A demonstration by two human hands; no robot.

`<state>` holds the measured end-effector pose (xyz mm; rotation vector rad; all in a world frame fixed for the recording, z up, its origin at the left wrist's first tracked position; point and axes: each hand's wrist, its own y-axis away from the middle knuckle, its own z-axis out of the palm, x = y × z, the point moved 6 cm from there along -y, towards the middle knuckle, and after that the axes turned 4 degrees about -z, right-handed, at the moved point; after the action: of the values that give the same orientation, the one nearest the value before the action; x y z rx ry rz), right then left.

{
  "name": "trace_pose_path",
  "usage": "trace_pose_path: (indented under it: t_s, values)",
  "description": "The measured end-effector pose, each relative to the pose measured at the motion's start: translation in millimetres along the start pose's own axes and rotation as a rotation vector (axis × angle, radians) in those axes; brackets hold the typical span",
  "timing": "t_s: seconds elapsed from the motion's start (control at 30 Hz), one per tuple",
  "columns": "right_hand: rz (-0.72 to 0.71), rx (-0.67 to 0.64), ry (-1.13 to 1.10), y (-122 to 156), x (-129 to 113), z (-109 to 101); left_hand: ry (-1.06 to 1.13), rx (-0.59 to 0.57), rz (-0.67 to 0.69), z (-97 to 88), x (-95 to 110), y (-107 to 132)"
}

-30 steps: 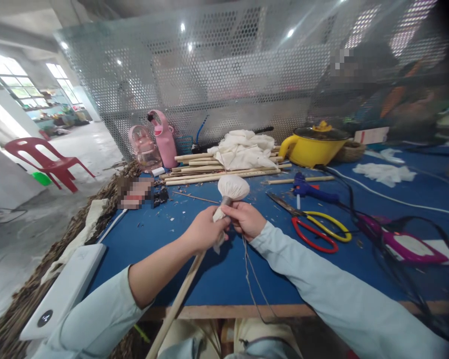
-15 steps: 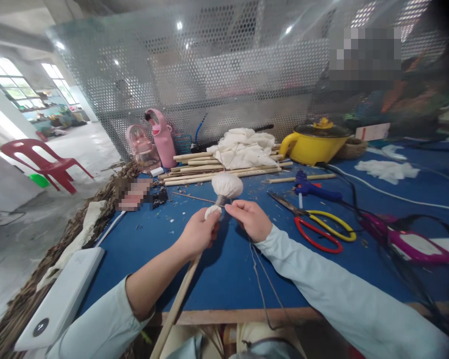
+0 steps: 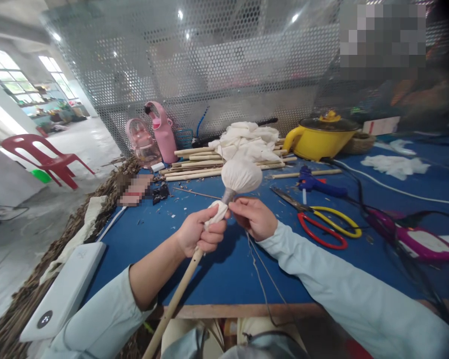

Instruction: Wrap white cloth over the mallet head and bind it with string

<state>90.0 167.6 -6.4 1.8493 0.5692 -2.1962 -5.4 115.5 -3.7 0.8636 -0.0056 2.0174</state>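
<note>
My left hand (image 3: pixel 204 229) is wrapped round a wooden stick (image 3: pixel 181 289) just below its cloth-covered head. That head is a round bundle of white cloth (image 3: pixel 241 175), bound at its neck with grey string (image 3: pixel 229 195). Some loose white cloth (image 3: pixel 217 212) bunches out above my left fingers. My right hand (image 3: pixel 256 217) pinches the string close beside the bound neck. Two lengths of string (image 3: pixel 260 271) hang from under it, over the table's front edge. The stick slants down past that edge toward my lap.
Red-and-yellow-handled scissors (image 3: pixel 322 227), a blue glue gun (image 3: pixel 322 184) and a purple tool (image 3: pixel 426 244) with cords lie at right. Behind are wooden sticks (image 3: pixel 194 172), white cloth (image 3: pixel 247 139), a yellow pot (image 3: pixel 324 142) and a pink bottle (image 3: pixel 163 137). A white power bank (image 3: pixel 65 291) lies left.
The cloth head has risen and tilted to the right, toward me. My left hand has turned, showing more of its fingers round the stick; my right hand stays close to the neck.
</note>
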Motion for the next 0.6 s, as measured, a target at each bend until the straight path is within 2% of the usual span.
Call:
trace_pose_path:
  t_s: [0.07, 0.2, 0.3, 0.33, 0.4, 0.43, 0.53, 0.57, 0.6]
  values:
    - [0.003, -0.014, 0.01, 0, -1, 0, 0.059, -0.032, -0.053, -0.1, -3, 0]
    - [0.031, -0.066, -0.049, -1, 2, 5, 0.125, -0.017, -0.067, -3.5, -9, -2]
    - [0.069, -0.075, -0.075, -2, 11, 5, 0.064, -0.026, -0.118, -8.9, -17, -9]
    - [0.083, -0.067, -0.079, -3, 14, 3, 0.001, 0.006, -0.14, -13.6, -19, -11]
    - [0.111, -0.03, -0.098, -5, 19, -3, -0.186, 0.162, -0.105, -27.9, -14, -15]
    - [0.121, -0.005, -0.114, -6, 20, -6, -0.289, 0.28, -0.02, -35.7, -5, -14]
    - [0.148, 0.035, -0.145, -7, 22, -11, -0.515, 0.652, 0.4, -46.7, 41, 3]
    - [0.152, 0.037, -0.14, -8, 22, -10, -0.556, 0.734, 0.494, -45.3, 53, 10]
    - [0.153, 0.033, -0.13, -8, 22, -9, -0.591, 0.782, 0.532, -42.4, 60, 14]
